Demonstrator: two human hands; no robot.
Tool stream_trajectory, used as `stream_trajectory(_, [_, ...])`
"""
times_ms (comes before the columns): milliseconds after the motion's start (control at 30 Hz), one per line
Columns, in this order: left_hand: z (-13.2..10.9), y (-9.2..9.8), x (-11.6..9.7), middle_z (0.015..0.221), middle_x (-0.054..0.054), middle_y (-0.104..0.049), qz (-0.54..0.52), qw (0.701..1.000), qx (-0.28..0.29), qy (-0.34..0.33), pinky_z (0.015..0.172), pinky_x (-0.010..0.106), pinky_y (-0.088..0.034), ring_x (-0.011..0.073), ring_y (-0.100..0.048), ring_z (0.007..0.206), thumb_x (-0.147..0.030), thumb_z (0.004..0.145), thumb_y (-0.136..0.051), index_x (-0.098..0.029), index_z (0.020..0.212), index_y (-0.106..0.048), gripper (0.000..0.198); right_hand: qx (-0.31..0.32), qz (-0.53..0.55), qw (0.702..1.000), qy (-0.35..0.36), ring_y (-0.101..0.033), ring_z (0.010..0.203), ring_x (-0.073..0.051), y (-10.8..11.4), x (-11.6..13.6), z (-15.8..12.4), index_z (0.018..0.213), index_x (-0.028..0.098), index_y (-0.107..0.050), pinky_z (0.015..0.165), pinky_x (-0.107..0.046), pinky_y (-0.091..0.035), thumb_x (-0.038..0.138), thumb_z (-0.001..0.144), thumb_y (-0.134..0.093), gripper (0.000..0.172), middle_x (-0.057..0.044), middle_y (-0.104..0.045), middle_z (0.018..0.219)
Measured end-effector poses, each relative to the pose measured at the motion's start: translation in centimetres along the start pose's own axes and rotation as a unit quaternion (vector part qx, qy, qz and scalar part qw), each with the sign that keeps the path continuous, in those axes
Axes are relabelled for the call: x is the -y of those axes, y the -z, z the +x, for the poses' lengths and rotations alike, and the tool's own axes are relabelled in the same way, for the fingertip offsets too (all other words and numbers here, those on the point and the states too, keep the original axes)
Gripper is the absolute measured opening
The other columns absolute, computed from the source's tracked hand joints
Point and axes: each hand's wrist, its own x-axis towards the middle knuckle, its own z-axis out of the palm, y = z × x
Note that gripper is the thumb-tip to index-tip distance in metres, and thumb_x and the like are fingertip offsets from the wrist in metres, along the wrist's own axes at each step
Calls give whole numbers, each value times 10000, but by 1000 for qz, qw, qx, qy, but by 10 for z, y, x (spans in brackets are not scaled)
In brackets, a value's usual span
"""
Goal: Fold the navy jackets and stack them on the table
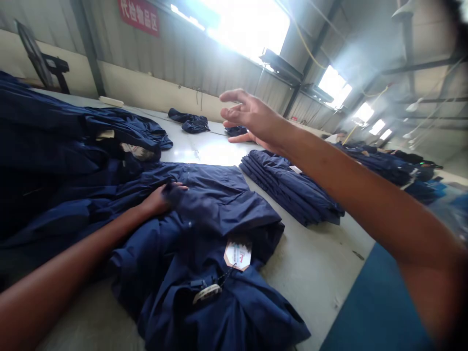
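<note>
A navy blue jacket point(219, 204) lies on the table in front of me, its body spread away from me and its collar end nearest. A printed hang tag point(238, 253) hangs from it by a dark cord, near a pale label point(207, 293) at the neck. My left hand point(159, 200) rests on the jacket's left part, its visible fingertips stretched out; a blurred fold of navy cloth hides some fingers. Raised above the table, my right hand point(252, 119) is open and holds nothing, with its fingers apart.
Folded navy garments point(292, 187) form a stack to the right. A large heap of navy garments point(47, 141) covers the left side. Smaller navy bundles point(190, 121) lie farther back. A fan point(34, 53) stands by the wall, and more clothing point(387, 163) lies at far right.
</note>
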Motion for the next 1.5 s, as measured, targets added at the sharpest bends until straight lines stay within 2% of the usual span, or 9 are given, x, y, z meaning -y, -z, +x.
stream_trajectory(333, [8,-8,12,1507,98,-601,46,998,34,-3,1204,440,-376,300,-508,1432,-604,992,-401,-279,1422,-638,589,19,-156,984,-82,-660,1092,-276,12,-8,-65,1155,253,-700,937,-534,-617,467,949,-716,297,-82,-678,1156])
stream_trajectory(500, [7,-8,12,1508,125,-595,39,999,30,-1,1198,466,-383,330,-519,1421,-608,982,-403,-257,1411,-651,607,34,-470,880,-56,-614,1242,-378,34,-59,-105,1211,273,-727,1140,-581,-422,438,917,-717,337,-115,-696,1253])
stream_trajectory(600, [7,-7,11,1513,154,-583,31,999,29,-6,1201,491,-375,356,-523,1419,-601,979,-404,-223,1411,-653,626,67,-504,851,-131,-557,1363,-388,40,-105,-144,1354,255,-665,1170,-569,-402,436,986,-595,416,-151,-653,1398])
stream_trajectory(767, [8,-7,6,1527,168,-567,14,999,37,3,1219,508,-340,362,-489,1449,-630,970,-418,-192,1422,-645,669,76,-468,859,-191,-367,1542,-363,-2,-171,-210,1555,288,-491,1243,-603,-304,537,995,-564,617,-128,-430,1655])
stream_trajectory(933, [9,20,6,1473,148,-628,-48,996,71,-4,1210,422,-367,291,-539,1396,-792,963,-303,-126,1397,-650,867,-11,-423,885,-195,-326,1560,-377,-39,-192,-236,1619,349,-388,1251,-636,-279,582,1023,-492,649,-89,-376,1690])
stream_trajectory(1067, [10,75,-28,1506,108,-612,-144,987,72,-5,1189,366,-395,258,-560,1368,-835,964,-291,-117,1461,-583,921,-127,-398,899,-130,-337,1563,-322,-28,-185,-245,1648,251,-348,1262,-569,-320,521,1070,-356,638,-139,-412,1663])
stream_trajectory(1167, [7,92,-84,1571,58,-556,-193,975,104,-43,1209,373,-370,243,-520,1417,-716,1040,-356,-205,1514,-542,721,-66,-435,889,-125,-283,1587,-301,-24,-181,-263,1661,187,-315,1290,-584,-236,538,1082,-314,677,-161,-331,1700])
stream_trajectory(1300, [-15,51,-137,1697,15,-370,-59,978,185,-80,1291,525,-186,290,-280,1591,-613,1086,-337,-348,1624,-394,603,88,-493,845,-187,-198,1610,-317,-21,-179,-292,1672,199,-282,1257,-713,-105,576,1096,-241,689,-150,-242,1731])
stream_trajectory(1500, [-37,17,-135,1724,62,-283,62,975,194,-86,1273,644,-81,359,-174,1615,-620,1063,-406,-357,1639,-364,634,148,-491,834,-203,-307,1573,-330,11,-164,-273,1608,180,-437,1262,-684,-141,601,1093,-227,698,-172,-384,1668])
